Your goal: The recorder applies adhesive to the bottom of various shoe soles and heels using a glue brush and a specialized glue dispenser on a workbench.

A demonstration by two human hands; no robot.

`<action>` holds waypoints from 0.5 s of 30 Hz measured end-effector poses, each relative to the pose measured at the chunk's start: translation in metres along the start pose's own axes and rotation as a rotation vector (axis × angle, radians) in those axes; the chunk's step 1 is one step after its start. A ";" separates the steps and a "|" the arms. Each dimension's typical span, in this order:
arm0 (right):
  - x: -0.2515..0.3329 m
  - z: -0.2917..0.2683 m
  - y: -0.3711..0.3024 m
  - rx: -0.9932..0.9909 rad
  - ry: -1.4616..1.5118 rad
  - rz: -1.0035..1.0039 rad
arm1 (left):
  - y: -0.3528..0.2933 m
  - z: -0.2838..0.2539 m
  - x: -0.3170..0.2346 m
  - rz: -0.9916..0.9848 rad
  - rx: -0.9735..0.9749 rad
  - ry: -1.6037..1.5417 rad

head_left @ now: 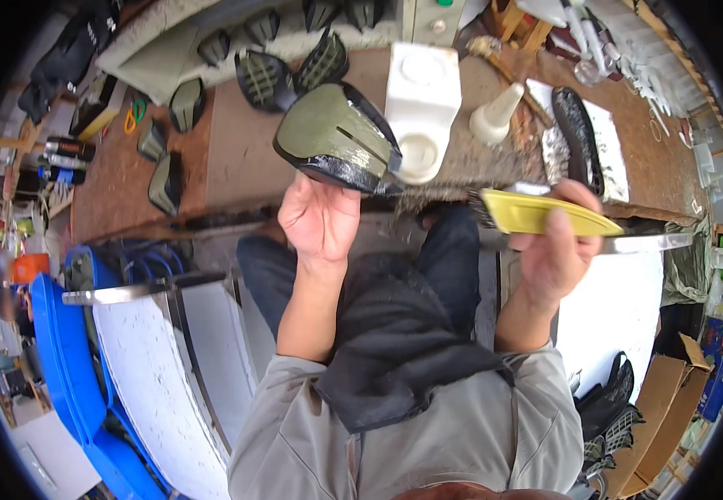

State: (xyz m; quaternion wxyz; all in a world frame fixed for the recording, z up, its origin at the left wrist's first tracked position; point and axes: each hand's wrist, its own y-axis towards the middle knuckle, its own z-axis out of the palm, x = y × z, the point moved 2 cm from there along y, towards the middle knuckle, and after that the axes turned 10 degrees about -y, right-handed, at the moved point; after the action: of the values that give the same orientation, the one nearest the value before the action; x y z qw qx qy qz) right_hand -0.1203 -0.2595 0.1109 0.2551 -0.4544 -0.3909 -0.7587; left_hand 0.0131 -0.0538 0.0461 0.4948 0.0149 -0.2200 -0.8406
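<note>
My left hand (pixel 321 218) is closed on an olive-green shoe upper (pixel 320 133) with a glossy, wet-looking black lower band. Most of its fingertips are hidden inside or behind the upper, which is held up in front of the bench. In my right hand (pixel 555 242) is a yellow-handled brush (pixel 536 214), gripped between thumb and fingers. Its dark bristles point left, toward the upper but apart from it. Just beyond the upper stands a white plastic dispenser (pixel 421 79) with a round cup at its near end.
More olive shoe uppers (pixel 186 106) stand along the left and back of the brown bench (pixel 245 167). To the right are a whitish cone-shaped bottle (pixel 496 115) and a black sole (pixel 576 137) on white paper. A blue plastic bin (pixel 66 358) is at lower left, a cardboard box (pixel 661 408) at lower right.
</note>
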 end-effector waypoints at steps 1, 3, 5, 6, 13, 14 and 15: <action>-0.013 -0.001 0.007 -0.010 -0.009 0.056 | 0.014 -0.015 -0.004 -0.034 0.032 -0.024; -0.039 0.002 0.023 -0.002 -0.019 0.137 | 0.040 -0.047 -0.008 0.029 -0.005 0.050; -0.062 0.005 0.039 -0.013 -0.026 0.195 | 0.063 -0.070 -0.011 -0.057 0.126 -0.011; -0.071 0.006 0.047 -0.020 -0.063 0.195 | 0.069 -0.082 -0.015 0.022 0.017 0.034; -0.116 0.041 0.091 -0.003 -0.124 0.226 | 0.088 -0.119 -0.027 0.080 -0.045 0.022; -0.118 0.047 0.095 0.025 -0.113 0.230 | 0.090 -0.121 -0.027 0.078 -0.041 -0.020; -0.121 0.052 0.098 0.032 -0.112 0.246 | 0.092 -0.124 -0.026 0.074 -0.041 -0.076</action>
State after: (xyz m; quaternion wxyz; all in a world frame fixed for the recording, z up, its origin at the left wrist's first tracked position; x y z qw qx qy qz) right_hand 0.0337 -0.2677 0.0535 0.3311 -0.5364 -0.3581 -0.6887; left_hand 0.1321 -0.1135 -0.0354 0.5170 -0.0354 -0.2218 -0.8260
